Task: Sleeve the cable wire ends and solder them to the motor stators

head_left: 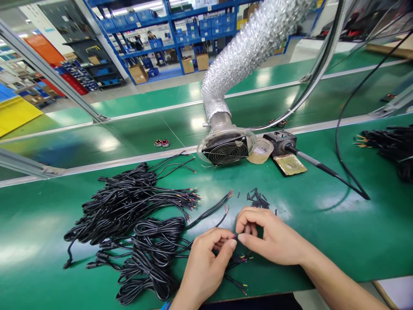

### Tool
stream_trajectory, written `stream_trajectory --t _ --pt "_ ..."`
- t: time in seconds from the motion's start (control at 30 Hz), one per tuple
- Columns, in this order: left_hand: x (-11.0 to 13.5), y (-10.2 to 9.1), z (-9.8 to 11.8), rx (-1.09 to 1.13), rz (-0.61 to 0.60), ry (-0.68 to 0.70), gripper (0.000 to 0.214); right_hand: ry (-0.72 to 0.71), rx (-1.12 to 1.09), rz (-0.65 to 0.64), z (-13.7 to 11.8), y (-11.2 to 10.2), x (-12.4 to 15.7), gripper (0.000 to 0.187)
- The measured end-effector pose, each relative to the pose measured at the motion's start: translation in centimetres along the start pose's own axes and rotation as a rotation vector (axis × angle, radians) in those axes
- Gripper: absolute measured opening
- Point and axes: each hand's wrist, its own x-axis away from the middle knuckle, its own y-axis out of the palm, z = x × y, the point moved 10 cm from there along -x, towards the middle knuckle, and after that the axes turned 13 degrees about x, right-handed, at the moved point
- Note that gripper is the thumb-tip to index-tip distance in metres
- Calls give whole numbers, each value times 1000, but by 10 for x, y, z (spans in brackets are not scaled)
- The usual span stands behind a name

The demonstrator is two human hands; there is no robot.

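One wire end (235, 236) is pinched in my left hand (208, 258), my right hand (274, 237) curled beside it (gripping or not, I cannot tell), black cables (122, 206) leftward and short black pieces (259, 200) ahead seemingly left to handle.

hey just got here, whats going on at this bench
A person's left hand seems to pinch a thin wire end, with the right hand fingertips close beside it. Coiled black cables lie to the left. Short black pieces lie beyond the right hand, and a soldering iron sits in its holder.
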Motion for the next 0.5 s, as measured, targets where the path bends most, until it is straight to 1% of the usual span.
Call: stream_trajectory --t 0.1,0.17,0.33,0.5 --pt "0 2 -1 -2 -16 -6 14 -12 38 -3 -4 5 -1 12" --pt "0 2 -1 -2 -17 -11 13 -5 17 11 -5 5 -2 13" --pt "0 3 2 -18 -27 2 14 10 -62 89 1 -8 -1 15" --pt "1 4 6 -31 -42 22 15 20 -23 34 2 -7 0 14"
